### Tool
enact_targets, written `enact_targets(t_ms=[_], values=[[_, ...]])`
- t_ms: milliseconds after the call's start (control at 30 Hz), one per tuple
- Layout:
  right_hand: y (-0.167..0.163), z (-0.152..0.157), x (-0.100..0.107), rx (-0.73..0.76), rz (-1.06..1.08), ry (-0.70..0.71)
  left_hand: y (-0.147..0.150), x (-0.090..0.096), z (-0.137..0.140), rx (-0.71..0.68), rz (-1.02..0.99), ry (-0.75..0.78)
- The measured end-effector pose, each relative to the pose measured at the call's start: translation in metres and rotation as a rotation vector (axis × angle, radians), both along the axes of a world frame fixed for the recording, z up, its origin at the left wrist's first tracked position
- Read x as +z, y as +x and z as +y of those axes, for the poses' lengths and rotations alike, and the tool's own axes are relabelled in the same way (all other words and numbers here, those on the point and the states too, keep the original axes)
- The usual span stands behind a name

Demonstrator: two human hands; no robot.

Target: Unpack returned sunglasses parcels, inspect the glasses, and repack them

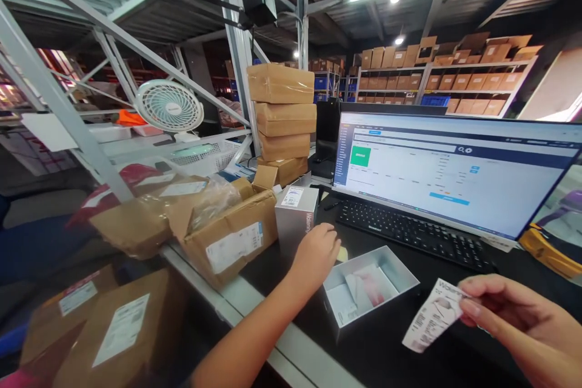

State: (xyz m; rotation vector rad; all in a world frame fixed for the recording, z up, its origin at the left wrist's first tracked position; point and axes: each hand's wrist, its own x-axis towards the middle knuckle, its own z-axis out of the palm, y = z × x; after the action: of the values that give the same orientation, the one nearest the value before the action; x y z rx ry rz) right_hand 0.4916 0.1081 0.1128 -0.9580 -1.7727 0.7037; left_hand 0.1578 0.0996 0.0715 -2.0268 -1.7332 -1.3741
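Warehouse worktop [386,348]: a right hand [513,315] pinches a printed label [431,320] by one end, apparently keeping its print readable; the left hand [318,248] curls near a silver carton [294,213] toward the left edge, any grip hidden. Between them sits an open silver box [395,270]; monitor [409,185] and keyboard [400,231] line the back edge, shelving [426,79] beyond.

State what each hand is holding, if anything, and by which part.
The right hand pinches a printed label by its upper right edge. Whether the left hand holds anything cannot be told: its fingertips are partly hidden.
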Motion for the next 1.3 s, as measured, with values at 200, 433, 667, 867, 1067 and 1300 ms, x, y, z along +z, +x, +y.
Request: enact_targets(t_ms=[200, 433, 667, 867, 1067, 1300], values=[[-0.018, 0.003, 0.011, 0.149, 0.108, -0.346, -0.039, 0.031, -0.02, 0.564, 0.007, 0.366], [-0.033, -0.004, 0.019, 0.265, 0.119, -0.411, -0.033, 0.013, 0.009, 0.702, -0.159, 0.028], [-0.016, 0.001, 0.011, 0.257, 0.127, -0.433, -0.008, 0.02, -0.04, 0.859, -0.099, 0.158], [-0.019, -0.001, 0.004, 0.337, 0.115, -0.513, 0.037, 0.01, -0.106, 0.799, -0.079, 0.179], [-0.048, -0.01, 0.013, 0.461, 0.112, -0.629, 0.041, -0.004, -0.124, 0.651, -0.105, 0.184], [-0.108, -0.031, 0.05, 0.63, 0.159, -0.707, 0.031, -0.002, -0.151, 0.464, -0.109, 0.244]])
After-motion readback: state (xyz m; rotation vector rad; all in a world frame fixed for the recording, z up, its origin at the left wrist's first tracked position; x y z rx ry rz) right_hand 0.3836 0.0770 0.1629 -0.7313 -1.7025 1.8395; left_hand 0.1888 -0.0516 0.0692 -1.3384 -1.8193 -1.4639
